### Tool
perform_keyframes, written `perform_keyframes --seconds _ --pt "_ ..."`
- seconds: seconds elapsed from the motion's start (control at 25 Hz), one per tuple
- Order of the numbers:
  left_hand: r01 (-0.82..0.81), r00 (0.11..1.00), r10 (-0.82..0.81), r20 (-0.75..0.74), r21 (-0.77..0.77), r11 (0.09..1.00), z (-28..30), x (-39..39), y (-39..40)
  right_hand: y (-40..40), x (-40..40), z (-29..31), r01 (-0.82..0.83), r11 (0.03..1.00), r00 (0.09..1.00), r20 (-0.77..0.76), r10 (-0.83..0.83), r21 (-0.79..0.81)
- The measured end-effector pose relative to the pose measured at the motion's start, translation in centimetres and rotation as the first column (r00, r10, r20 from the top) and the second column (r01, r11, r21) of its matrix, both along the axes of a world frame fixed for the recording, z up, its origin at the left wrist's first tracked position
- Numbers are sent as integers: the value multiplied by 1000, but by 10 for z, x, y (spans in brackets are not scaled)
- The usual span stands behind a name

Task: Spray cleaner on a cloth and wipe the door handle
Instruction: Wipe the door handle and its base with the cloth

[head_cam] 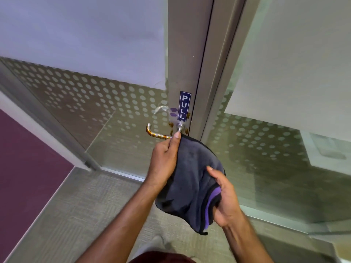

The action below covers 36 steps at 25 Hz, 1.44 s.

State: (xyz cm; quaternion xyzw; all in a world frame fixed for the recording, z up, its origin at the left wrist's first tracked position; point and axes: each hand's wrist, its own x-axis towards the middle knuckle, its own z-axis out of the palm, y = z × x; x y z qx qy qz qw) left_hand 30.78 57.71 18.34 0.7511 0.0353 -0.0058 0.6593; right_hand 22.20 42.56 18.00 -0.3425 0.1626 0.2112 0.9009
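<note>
Door handle (158, 134), on the metal door frame (187, 59) under a PULL sign (183, 106), awaits wiping. Left hand (164, 158) pinches the cloth's (191, 179) top edge beside it; right hand (225, 200) grips the lower folds. No spray bottle visible; spraying is presumably done.

Office interior, at the entrance of a glass-partitioned room. The landmark is a grey aluminium door stile (187, 54) bearing a blue vertical "PULL" sign (185, 106). Left and right of the stile stand glass panels with frosted film and a band of pale dots (106, 103). Just below the sign projects a curved metal lever handle (154, 134). Beneath lies grey woven carpet tile (91, 209), with a purple carpet section (24, 164) further left.
</note>
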Motion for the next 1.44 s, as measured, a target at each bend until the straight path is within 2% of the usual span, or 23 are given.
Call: perform_keyframes --seconds 0.12,0.28,0.4,0.44,0.52,0.6,0.64,0.72,0.76,0.84,0.88,0.92,1.04,1.12,1.24,1.32,1.44 --pt "8 1000 -8 -29 -5 1000 -2 -3 2 3 7 4 0 1000 1000 -30 -1 -11" --pt "68 998 -66 -15 133 989 3 7 11 5 22 9 115 990 989 -79 -121 -80" --pt "49 993 -80 86 309 950 7 28 37 10 33 16 287 925 958 49 -284 -249" --pt "9 980 -84 182 376 926 7 37 51 15 37 19 368 863 930 127 -346 -344" --pt "-131 905 -95 414 487 864 6 59 78 28 45 27 523 679 852 296 -432 -514" --pt "-242 797 -154 584 542 805 7 82 99 40 53 34 651 506 758 519 -395 -566" --pt "-282 739 -194 645 558 781 7 93 107 46 58 35 713 433 695 639 -330 -551" --pt "-330 638 -277 719 580 745 6 115 114 51 73 27 809 272 563 821 -100 -522" --pt "-340 593 -317 740 588 734 7 126 116 52 85 21 842 139 522 852 38 -522" --pt "-355 506 -392 768 600 717 11 148 118 52 119 12 837 -246 544 791 281 -488" --pt "-369 461 -423 780 602 709 13 158 119 50 138 9 809 -383 578 725 375 -446" --pt "-387 420 -446 790 601 700 15 167 119 49 154 8 792 -453 601 655 458 -410" --pt "-458 333 -467 819 573 679 15 190 119 47 182 3 807 -499 587 532 610 -316" --pt "-471 300 -453 840 543 695 13 200 118 45 190 -1 821 -510 564 494 661 -256" --pt "-519 228 -470 853 515 682 11 205 112 42 189 -4 810 -549 579 422 697 -206" --pt "-509 252 -419 872 488 709 1 227 117 49 208 -16 799 -580 599 308 739 -161" --pt "-528 234 -412 881 471 707 -5 225 111 46 209 -20 800 -593 598 201 776 -89"
